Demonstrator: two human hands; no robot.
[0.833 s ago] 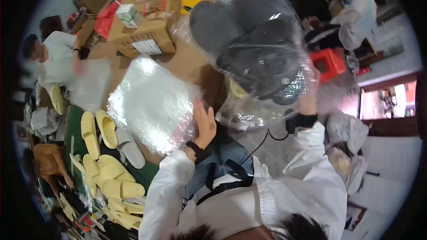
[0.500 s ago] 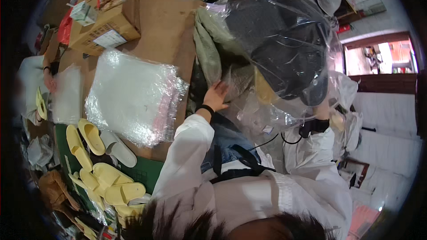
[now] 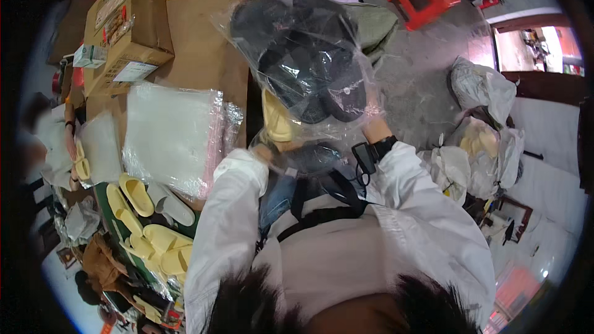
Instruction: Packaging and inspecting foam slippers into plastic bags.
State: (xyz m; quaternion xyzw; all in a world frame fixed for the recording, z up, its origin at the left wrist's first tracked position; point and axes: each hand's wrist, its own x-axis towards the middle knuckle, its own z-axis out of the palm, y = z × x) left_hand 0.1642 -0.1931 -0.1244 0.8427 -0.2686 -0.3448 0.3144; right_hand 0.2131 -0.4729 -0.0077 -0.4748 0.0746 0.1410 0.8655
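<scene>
A large clear plastic bag (image 3: 247, 31) with several black slippers (image 3: 297, 74) in it hangs in front of me, above my lap. My right hand (image 3: 375, 125) grips the bag's lower right side, its fingers partly behind the plastic. At the lower left, my left hand (image 3: 266, 152) is closed on the plastic, with most of its fingers hidden. Another dark piece (image 3: 312, 159) shows through the film between my hands. A yellow slipper (image 3: 276, 120) appears at the bag's left edge; whether it is inside or behind cannot be told.
On the table's left lie a stack of clear bags (image 3: 170, 136), a cardboard box (image 3: 127, 31) and several yellow slippers (image 3: 167, 244). A greenish sack (image 3: 376, 28) is behind my bag. A red stool (image 3: 422, 1) and tied white sacks (image 3: 482, 89) stand rightward. Another person's hand (image 3: 73, 148) works far left.
The bag of black slippers has moved left and nearer my middle, uncovering the floor and red stool. My left hand has left the greenish sack and come back to the bag.
</scene>
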